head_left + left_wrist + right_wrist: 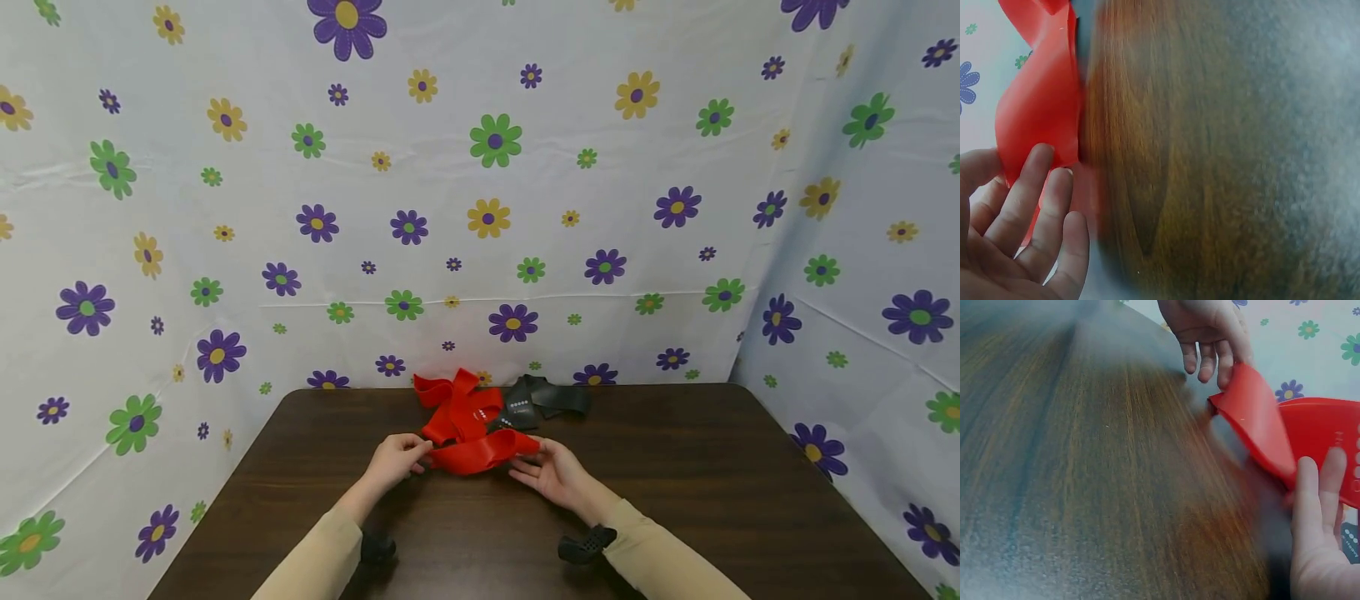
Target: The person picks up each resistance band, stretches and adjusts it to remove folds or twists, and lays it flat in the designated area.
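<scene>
A wide red resistance band (476, 454) lies partly in a loose heap at the far side of the table, its front stretch raised between both hands. My left hand (395, 463) pinches the left end of that stretch between thumb and fingers. On the other side my right hand (561, 479), palm turned up, holds the right part of it, thumb hidden behind the rubber. In the right wrist view the red band (1254, 419) hangs folded from the left hand (1210, 328) over to the right fingers (1308, 494). White print shows on the heaped part.
A dark grey band (562, 400) with white print lies crumpled behind and right of the red one, near the back edge of the dark wooden table (675, 467). A flower-printed sheet (450, 167) hangs right behind the table and along its sides.
</scene>
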### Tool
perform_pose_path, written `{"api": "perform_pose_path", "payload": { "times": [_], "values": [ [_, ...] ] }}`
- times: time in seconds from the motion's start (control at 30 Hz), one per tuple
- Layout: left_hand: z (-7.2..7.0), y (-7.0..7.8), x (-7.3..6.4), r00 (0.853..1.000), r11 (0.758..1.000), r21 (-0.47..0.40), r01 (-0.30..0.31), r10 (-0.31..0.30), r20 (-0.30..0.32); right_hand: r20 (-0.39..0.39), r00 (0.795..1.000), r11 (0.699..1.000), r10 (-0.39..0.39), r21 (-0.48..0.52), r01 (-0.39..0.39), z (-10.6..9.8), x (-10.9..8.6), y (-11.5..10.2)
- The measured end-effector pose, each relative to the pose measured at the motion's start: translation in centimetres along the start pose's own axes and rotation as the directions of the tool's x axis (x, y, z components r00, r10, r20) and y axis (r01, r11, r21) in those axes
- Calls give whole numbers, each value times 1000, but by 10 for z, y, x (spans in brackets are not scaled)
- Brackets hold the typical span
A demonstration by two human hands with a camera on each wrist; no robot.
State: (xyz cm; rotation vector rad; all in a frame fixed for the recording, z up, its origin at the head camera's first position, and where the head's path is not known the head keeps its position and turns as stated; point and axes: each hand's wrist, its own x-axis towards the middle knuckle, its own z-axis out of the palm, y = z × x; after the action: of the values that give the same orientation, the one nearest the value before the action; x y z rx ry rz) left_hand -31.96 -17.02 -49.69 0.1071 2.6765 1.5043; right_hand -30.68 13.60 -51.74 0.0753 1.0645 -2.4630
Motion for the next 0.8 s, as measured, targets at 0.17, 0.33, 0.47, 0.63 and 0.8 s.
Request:
{"api": "perform_pose_path", "payload": {
  "times": [0.17,0.33,0.47,0.63,0.8],
  "values": [
    [1,0,-2,1000,1000,-16,1,-1,-10,-51,999,999,5,-40,-7,-1,-1,-2],
    [2,1,-4,1000,999,-40,-12,12,-8,-66,998,989,-6,-150,-4,-1,-1,-2],
    [2,2,-5,1000,999,-44,-15,14,-6,-90,996,954,-10,-298,-17,2,-1,0],
    [1,3,-6,1000,999,-34,-20,20,2,-180,983,875,-38,-481,-54,9,0,2],
    [-1,2,-6,1000,999,-25,-29,29,1,-135,989,803,-67,-596,-28,14,-3,-8]
  ]
}}
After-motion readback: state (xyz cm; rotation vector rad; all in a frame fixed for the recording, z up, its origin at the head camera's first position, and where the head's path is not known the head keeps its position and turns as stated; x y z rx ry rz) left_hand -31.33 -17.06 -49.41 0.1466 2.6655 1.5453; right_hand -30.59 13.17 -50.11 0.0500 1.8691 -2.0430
